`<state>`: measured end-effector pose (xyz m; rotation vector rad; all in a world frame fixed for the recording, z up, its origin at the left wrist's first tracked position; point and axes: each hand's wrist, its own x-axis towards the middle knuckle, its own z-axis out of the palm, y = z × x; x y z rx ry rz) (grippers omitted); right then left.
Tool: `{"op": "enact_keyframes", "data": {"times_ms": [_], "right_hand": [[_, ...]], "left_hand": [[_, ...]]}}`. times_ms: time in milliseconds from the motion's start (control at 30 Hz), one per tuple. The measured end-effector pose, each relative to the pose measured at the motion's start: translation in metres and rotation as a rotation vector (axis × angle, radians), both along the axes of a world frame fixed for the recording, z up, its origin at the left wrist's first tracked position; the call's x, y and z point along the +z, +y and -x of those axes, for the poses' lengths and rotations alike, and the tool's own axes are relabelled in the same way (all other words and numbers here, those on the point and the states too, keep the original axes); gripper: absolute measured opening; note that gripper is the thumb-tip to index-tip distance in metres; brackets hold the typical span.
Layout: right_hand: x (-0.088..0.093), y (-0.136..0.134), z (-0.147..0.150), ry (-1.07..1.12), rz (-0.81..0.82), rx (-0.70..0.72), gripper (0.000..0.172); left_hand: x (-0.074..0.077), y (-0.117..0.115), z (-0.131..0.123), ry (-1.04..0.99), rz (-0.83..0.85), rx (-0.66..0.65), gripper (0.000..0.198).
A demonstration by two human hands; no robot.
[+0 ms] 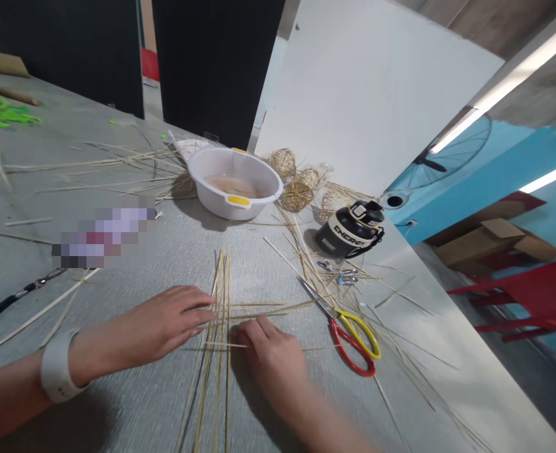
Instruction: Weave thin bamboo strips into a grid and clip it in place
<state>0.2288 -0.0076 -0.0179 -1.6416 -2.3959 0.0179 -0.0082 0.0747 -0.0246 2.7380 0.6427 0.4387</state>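
In the head view, we rest our loosely spread left hand (181, 318) against lengthwise strips (227, 377) running away from us on the bench (178, 245), while our right hand (275, 355), nearer the crosswise strip (238, 345), curls over it, its grip too hidden to tell.

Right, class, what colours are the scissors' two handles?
The scissors have one yellow handle and one red handle, seen best in the head view.

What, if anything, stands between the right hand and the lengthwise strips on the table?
No obstacle shows between the right hand and the lengthwise strips: just thin crosswise strips bridge the gap. The scissors lie on the hand's other side.
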Motion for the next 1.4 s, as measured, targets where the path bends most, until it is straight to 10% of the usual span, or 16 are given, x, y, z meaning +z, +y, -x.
{"op": "enact_keyframes", "data": {"times_ms": [900,1400], "right_hand": [[0.003,0.010,0.007,0.325,0.197,-0.087,0.022],[-0.007,0.007,0.005,0.217,0.051,-0.039,0.016]], "left_hand": [[-0.005,0.001,0.000,-0.071,-0.014,-0.011,0.033],[-0.010,0.000,0.002,-0.016,-0.073,0.004,0.029]]}}
